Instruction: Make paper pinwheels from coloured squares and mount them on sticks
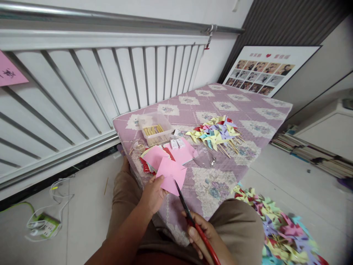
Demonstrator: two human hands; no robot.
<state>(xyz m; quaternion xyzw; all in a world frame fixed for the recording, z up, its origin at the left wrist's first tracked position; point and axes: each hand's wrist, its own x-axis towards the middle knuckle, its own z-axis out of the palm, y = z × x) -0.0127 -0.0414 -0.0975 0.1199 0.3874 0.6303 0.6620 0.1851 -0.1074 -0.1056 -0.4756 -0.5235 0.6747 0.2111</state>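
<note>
My left hand (154, 193) pinches a pink paper square (170, 173) by its near-left edge, above the front of the table. A slit shows at the sheet's right side. My right hand (202, 233) is wrapped round a pair of scissors (205, 241) with red handles and dark blades. The blades point up and left, and their tip lies at the lower right part of the pink paper. Just beyond the held sheet is a stack of coloured paper squares (155, 157), pink on top. More pink sheets (187, 151) lie to its right.
A clear plastic box (157, 139) holds wooden sticks. Paper pinwheels (216, 133) lie on the flowered tablecloth (212, 184), and a larger pinwheel pile (284, 228) is on the floor at right. A radiator (132, 77) stands behind; a power strip (47, 225) lies on the floor.
</note>
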